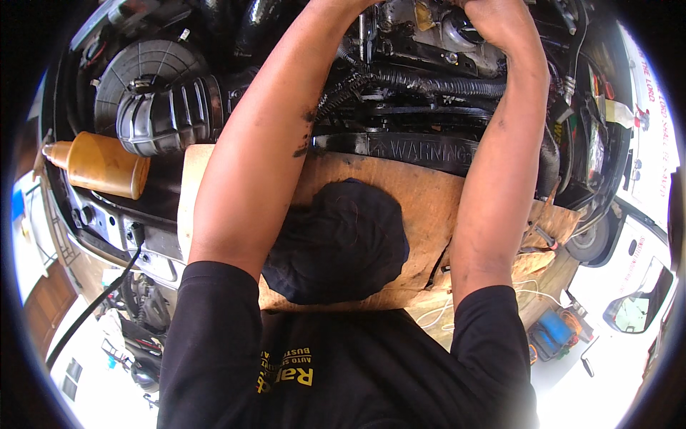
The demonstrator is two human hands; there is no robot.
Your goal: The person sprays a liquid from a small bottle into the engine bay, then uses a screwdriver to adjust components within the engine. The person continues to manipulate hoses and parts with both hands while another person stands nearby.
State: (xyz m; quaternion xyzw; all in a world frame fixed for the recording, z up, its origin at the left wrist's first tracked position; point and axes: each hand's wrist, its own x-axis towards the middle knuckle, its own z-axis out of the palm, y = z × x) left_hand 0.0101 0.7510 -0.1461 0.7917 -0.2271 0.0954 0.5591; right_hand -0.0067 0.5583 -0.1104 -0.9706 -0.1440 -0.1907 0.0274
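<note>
Both my arms stretch forward over an open engine bay. My left hand [351, 3] is cut off by the top edge, so its fingers are hidden. Dark grease marks the left forearm. My right hand [498, 27] reaches down beside a round metal part [461, 30] on the engine. Its fingers are mostly out of the picture, and I cannot make out anything held. Below the hands runs a black corrugated hose [439, 86], in front of it a black plastic panel [407, 148]. A rounded dark cloth bundle [343, 239] rests over a stained brown board [432, 200] between my forearms.
An amber bottle [107, 164] lies on its side at the left, near a ribbed air intake duct [168, 114]. A black rod [93, 311] slants down from the front frame. At the right are a tool with a reddish end [547, 239], a blue box [556, 329] and a white vehicle [625, 275].
</note>
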